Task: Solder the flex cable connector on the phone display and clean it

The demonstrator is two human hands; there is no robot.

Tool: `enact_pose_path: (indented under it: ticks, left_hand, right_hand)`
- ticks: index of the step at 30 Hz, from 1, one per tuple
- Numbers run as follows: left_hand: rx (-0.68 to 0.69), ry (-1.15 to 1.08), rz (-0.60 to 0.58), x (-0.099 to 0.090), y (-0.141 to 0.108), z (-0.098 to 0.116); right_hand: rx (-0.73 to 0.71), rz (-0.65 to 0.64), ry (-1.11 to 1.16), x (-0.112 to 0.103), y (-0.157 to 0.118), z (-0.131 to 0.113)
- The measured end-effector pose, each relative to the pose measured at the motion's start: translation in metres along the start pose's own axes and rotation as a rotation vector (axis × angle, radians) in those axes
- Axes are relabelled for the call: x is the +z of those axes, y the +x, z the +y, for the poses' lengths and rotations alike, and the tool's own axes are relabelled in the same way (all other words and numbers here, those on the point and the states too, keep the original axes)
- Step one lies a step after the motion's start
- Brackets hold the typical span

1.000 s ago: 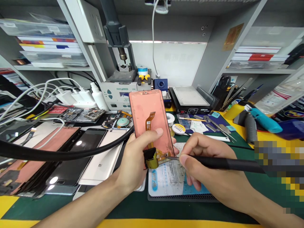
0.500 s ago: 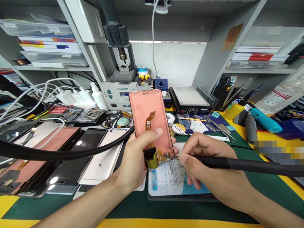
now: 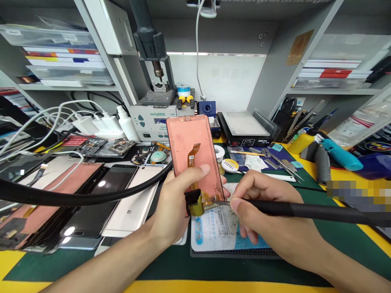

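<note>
My left hand (image 3: 172, 203) holds a pinkish phone screen panel (image 3: 203, 142) upright, thumb across its back and fingertips at the right edge. An orange flex cable (image 3: 191, 159) runs down the panel, and a gold and black flap (image 3: 196, 207) curls out at its lower left. My right hand (image 3: 262, 203) is closed round a long black-handled tool (image 3: 293, 209). The tool's thin metal tip touches or lies very near the flex circuit at the panel's lower edge.
Below the panel lies a white and blue mat (image 3: 214, 238). Several phones, including a white one (image 3: 131, 203), lie at left, crossed by a thick black cable (image 3: 91, 198). Behind stand a grey station (image 3: 152, 122) and a heating plate (image 3: 244, 123); tweezers (image 3: 285, 166) lie at right.
</note>
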State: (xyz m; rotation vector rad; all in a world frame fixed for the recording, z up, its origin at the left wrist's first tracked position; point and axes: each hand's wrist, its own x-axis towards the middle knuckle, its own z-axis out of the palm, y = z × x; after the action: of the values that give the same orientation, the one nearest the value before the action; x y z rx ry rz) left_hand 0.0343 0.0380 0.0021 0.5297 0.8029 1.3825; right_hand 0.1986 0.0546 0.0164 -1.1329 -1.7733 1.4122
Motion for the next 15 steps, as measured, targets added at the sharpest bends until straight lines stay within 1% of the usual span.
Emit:
enact_pose_path:
  ticks: [6, 12, 15]
  left_hand:
    - [0.007, -0.006, 0.011, 0.0008, -0.0009, 0.0005]
    - [0.007, 0.012, 0.013, 0.0012, -0.0005, 0.0004]
    - [0.006, 0.013, 0.009, 0.0009, 0.0002, 0.0005]
  right_hand:
    - [0.003, -0.035, -0.007, -0.0027, 0.0003, 0.0006]
    - [-0.002, 0.037, 0.023, 0.0023, -0.0016, -0.0009]
    - [0.003, 0.036, 0.030, 0.0041, -0.0021, -0.0014]
